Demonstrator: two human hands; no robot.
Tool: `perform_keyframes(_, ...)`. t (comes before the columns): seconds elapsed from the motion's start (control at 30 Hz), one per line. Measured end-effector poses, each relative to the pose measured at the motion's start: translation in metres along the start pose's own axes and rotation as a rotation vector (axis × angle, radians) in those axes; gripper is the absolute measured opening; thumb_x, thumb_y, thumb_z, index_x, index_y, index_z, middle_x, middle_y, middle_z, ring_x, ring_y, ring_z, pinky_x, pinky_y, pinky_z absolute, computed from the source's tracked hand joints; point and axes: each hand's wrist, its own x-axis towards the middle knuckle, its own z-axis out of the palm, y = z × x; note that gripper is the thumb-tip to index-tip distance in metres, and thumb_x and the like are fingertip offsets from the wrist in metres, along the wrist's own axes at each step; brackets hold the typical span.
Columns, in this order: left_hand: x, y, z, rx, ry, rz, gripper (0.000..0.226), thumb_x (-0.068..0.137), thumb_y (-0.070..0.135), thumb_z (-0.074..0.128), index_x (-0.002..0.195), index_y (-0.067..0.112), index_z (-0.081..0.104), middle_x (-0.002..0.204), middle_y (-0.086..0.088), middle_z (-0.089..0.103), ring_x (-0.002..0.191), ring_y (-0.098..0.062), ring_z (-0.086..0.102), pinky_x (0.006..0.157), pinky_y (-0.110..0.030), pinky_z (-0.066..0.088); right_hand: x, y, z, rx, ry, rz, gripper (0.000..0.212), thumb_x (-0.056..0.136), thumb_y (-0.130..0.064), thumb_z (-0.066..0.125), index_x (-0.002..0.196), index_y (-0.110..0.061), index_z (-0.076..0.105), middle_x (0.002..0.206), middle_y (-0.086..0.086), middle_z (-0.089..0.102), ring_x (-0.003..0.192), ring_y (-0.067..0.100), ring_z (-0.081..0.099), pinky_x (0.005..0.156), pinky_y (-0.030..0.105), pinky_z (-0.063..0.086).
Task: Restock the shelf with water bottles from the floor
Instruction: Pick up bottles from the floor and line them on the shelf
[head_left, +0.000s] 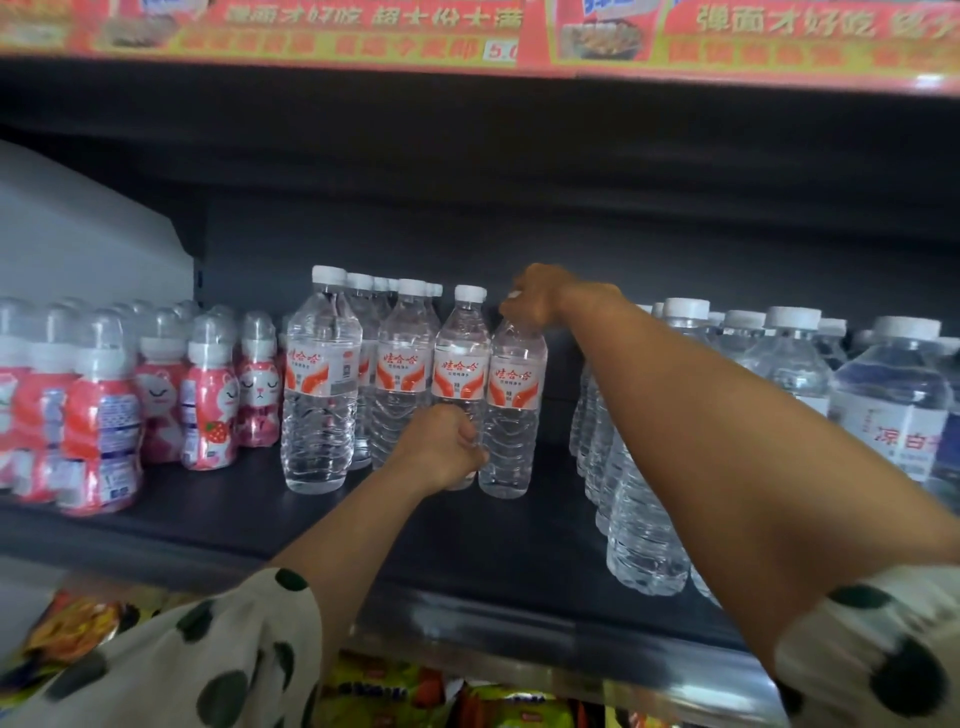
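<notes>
Red-and-white bottle labels (460, 375), white caps (470, 292)

The water bottles (514, 410) are clear, shiny plastic with bumpy ridges, white plastic caps and glossy red-and-white labels. Left of them, the small pink bottles (208, 395) wear shiny plastic wrap. The shelf (467, 551) under them is dark, smooth and matt. Below the shelf, snack bags (384, 696) look glossy. The sleeve (208, 660) is soft spotted cloth.

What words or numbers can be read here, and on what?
"娃哈哈": red-and-white labels on the water bottles.
"凉白": label of the big bottle at right, cut off.
"弹面才好吃": red banner above; "5." price beside it, cut off.
Small print, pink bottles, snack packs: too blurred.
</notes>
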Motion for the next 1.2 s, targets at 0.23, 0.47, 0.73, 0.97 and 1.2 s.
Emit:
perform_keyframes(0.23,-0.020,0.009,-0.022,0.224,-0.046,0.011,0.027,0.083,0.014,0.070,0.103,-0.002,0.064,0.104,-0.014,0.065,0.097,-0.028,0.062,0.087,-0.037,0.052,-0.039,-0.010,-0.017,0.017,0.049,0.030,0.077,0.091,-0.031,0.059,0.149,-0.006,0.015,0.144,0.016,0.040,0.127,0.033,0.045,0.095,0.037,0.041)
perform_keyframes(0.47,-0.090,0.029,-0.058,0.632,-0.074,0.090,0.016,0.084,0.010,0.061,0.099,0.005,0.058,0.101,-0.011,0.059,0.096,-0.028,0.059,0.070,-0.029,0.042,-0.146,-0.037,-0.004,-0.125,-0.047,-0.156,0.058,0.085,-0.027,0.062,0.135,-0.008,0.039,0.134,0.014,0.051,0.119,0.033,0.051,0.091,0.034,0.044)
perform_keyframes(0.73,-0.252,0.028,-0.049,0.739,-0.229,0.053,0.037,0.086,0.027,0.064,0.119,0.010,0.058,0.120,-0.012,0.061,0.114,-0.032,0.058,0.089,-0.038,0.049,-0.334,-0.067,0.050,-0.061,-0.183,-0.219,0.055,0.084,-0.037,0.064,0.124,-0.007,0.042,0.129,0.015,0.050,0.116,0.033,0.052,0.088,0.035,0.043)
perform_keyframes(0.97,-0.390,-0.031,0.026,0.680,-0.470,-0.012,0.033,0.087,0.019,0.059,0.117,0.007,0.054,0.123,-0.013,0.057,0.116,-0.033,0.055,0.088,-0.040,0.048,-0.489,-0.075,0.164,-0.083,-0.344,-0.234,0.059,0.081,-0.031,0.065,0.126,-0.003,0.039,0.124,0.016,0.048,0.113,0.034,0.049,0.084,0.038,0.041)
perform_keyframes(1.2,-0.511,-0.124,0.135,0.583,-0.725,-0.205,0.033,0.086,0.014,0.060,0.118,0.008,0.054,0.121,-0.013,0.057,0.115,-0.032,0.056,0.090,-0.040,0.048,-0.619,-0.075,0.309,0.048,-0.642,-0.167,0.064,0.082,-0.029,0.064,0.133,-0.004,0.035,0.129,0.016,0.042,0.116,0.034,0.044,0.079,0.040,0.036)
